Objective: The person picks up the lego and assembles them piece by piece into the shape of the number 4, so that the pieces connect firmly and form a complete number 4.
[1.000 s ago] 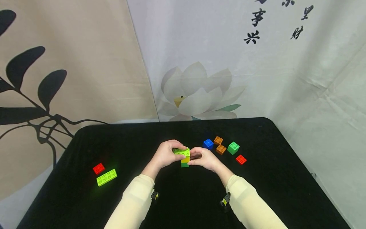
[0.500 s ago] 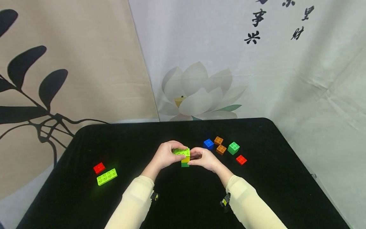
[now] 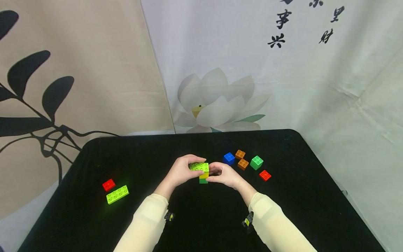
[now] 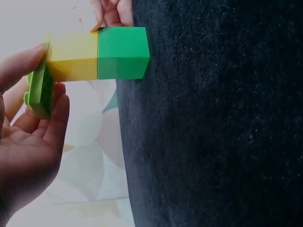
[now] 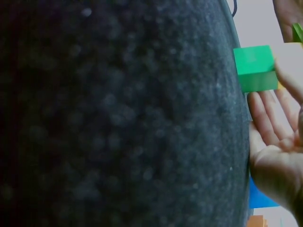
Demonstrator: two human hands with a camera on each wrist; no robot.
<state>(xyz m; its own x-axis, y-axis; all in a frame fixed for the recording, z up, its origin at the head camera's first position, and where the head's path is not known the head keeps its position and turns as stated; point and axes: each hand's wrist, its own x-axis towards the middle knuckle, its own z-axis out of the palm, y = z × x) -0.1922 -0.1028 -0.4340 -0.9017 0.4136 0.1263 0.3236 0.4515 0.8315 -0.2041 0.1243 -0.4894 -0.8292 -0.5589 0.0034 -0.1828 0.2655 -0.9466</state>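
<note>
A small stack stands in the middle of the head view: a lime-green studded brick [image 3: 204, 166] on top, a yellow brick [image 4: 73, 56] under it and a green brick [image 4: 123, 52] at the bottom. The lime brick juts out to the left past the yellow one. My left hand [image 3: 185, 170] pinches the lime brick between thumb and fingers. From the right, my right hand [image 3: 227, 175] holds the yellow brick near its seam with the green one. Its thumb hides part of the yellow in the right wrist view [image 5: 279, 142].
Right of the stack lie a blue brick [image 3: 229, 159], two orange bricks [image 3: 240, 154], a green brick [image 3: 256, 162] and a red brick [image 3: 265, 175]. On the left are a red brick [image 3: 108, 185] and a long lime brick [image 3: 117, 194]. A black cloth [image 3: 201, 220] covers the table.
</note>
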